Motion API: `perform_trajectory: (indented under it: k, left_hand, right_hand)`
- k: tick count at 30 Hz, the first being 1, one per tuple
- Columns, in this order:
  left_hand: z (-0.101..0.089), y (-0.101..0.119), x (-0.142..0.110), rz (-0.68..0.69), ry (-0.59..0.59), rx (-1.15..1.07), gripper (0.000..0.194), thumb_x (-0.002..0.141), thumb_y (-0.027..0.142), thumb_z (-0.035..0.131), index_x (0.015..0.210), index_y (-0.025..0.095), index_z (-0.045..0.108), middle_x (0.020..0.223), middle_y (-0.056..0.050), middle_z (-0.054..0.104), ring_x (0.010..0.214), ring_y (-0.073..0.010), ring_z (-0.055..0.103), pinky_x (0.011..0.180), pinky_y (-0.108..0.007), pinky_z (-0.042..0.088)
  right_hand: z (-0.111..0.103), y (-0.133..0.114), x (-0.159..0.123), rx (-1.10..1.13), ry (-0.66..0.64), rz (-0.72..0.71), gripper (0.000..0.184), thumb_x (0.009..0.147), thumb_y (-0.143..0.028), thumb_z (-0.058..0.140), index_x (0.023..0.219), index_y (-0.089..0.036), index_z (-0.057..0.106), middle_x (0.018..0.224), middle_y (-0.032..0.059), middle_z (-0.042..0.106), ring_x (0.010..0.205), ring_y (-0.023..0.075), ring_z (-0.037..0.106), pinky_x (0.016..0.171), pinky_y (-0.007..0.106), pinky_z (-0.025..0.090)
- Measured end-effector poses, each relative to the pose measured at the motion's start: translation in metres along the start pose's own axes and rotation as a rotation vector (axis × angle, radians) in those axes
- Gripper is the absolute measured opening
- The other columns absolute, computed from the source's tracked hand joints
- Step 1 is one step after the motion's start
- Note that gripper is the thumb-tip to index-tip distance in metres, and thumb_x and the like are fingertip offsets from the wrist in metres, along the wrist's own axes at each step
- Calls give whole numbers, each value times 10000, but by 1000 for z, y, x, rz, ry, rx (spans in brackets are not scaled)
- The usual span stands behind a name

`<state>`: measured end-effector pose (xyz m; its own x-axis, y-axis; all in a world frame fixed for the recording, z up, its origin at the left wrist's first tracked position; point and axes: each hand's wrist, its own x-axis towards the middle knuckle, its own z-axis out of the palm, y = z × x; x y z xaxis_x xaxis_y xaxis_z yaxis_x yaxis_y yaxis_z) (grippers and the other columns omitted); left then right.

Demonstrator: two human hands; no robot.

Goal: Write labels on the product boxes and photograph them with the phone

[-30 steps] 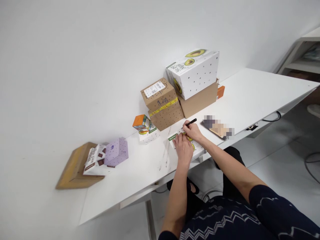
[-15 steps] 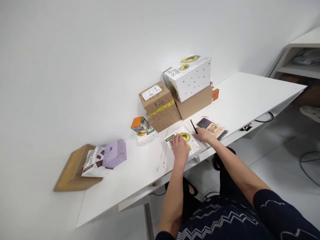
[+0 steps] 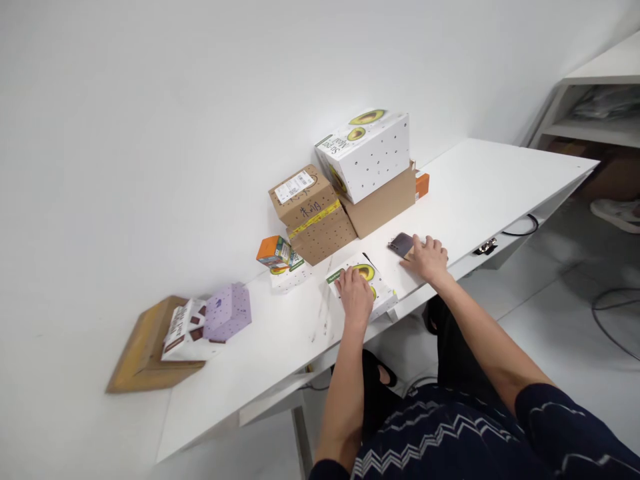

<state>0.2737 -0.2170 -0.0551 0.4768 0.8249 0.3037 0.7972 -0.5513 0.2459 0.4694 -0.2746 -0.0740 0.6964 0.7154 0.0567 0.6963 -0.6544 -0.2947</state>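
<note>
My left hand (image 3: 355,293) lies with its fingers spread on top of a flat white box (image 3: 383,290) with avocado pictures, near the table's front edge. A black pen (image 3: 367,257) sits at that box's far edge, apart from both hands; only a short part shows. My right hand (image 3: 429,259) is over the dark smartphone (image 3: 401,245) to the right of the box. Its thumb is on the near side and its bent fingers reach across the phone, covering most of the card picture on its back.
Brown cartons (image 3: 323,230) and a larger avocado box (image 3: 377,163) stack against the wall. A small orange box (image 3: 275,251) tops another white box (image 3: 290,277). A purple box (image 3: 227,312) and chocolate-pattern box (image 3: 187,333) lean far left. A metal clip (image 3: 485,247) is at the table edge.
My right hand has let go of the pen, which now rests by the box's far edge, and has moved right onto the phone. My left hand stays on the box.
</note>
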Motion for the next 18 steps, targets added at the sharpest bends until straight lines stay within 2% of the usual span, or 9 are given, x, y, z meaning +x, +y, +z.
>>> perform_trajectory:
  k: [2,6,9,11,12,14,16,18]
  left_hand:
    - [0,0,0,-1,-1,5,398,915,200,341,1218,138,590,1338,-121,552,1296,-297,431,1099,-525,302]
    - [1,1,0,-6,-14,24,397,909,194,352,1217,150,597,1331,-120,558,1302,-289,429,1104,-519,302]
    - [1,2,1,-17,-22,32,394,913,200,354,1219,161,598,1334,-115,557,1305,-282,427,1106,-516,301]
    - [1,2,1,-20,-23,28,395,917,205,348,1218,155,597,1338,-114,555,1301,-284,429,1108,-516,296]
    - [1,2,0,-20,-23,26,397,919,206,342,1218,148,596,1340,-113,553,1299,-286,430,1109,-517,293]
    - [1,2,0,-17,-20,23,400,918,204,335,1218,133,591,1342,-112,551,1296,-293,428,1107,-518,292]
    - [0,2,0,-12,-20,28,399,915,198,334,1215,127,587,1335,-110,555,1292,-298,428,1102,-517,295]
    - [0,3,1,-8,-15,38,392,910,194,340,1207,134,588,1323,-110,562,1288,-294,429,1100,-513,297]
  right_hand:
    - [5,7,3,16,-41,-6,760,790,-553,586,1397,-166,344,1345,215,446,1160,366,413,901,461,339]
    - [9,7,5,42,-52,-19,671,817,-464,538,1385,-146,372,1309,213,497,1143,366,418,907,475,336]
    - [2,7,6,75,-77,-7,724,770,-454,578,1389,-134,380,1266,226,534,1134,392,426,896,510,345]
    - [-8,10,7,186,-83,36,760,734,-452,610,1392,-145,387,1239,219,558,1133,390,443,899,525,359]
    - [-14,11,7,308,-91,70,767,720,-454,621,1387,-149,398,1219,205,575,1118,370,470,898,509,378]
    - [-29,13,3,687,-146,150,729,713,-475,610,1346,-153,445,1152,168,617,1027,305,553,849,435,447]
    - [-46,10,-6,1157,-272,192,638,754,-535,515,1258,-144,512,1050,143,655,889,250,613,734,367,504]
    - [-61,-1,-20,1563,-450,163,605,805,-591,368,1161,-141,560,964,137,678,816,240,635,649,355,525]
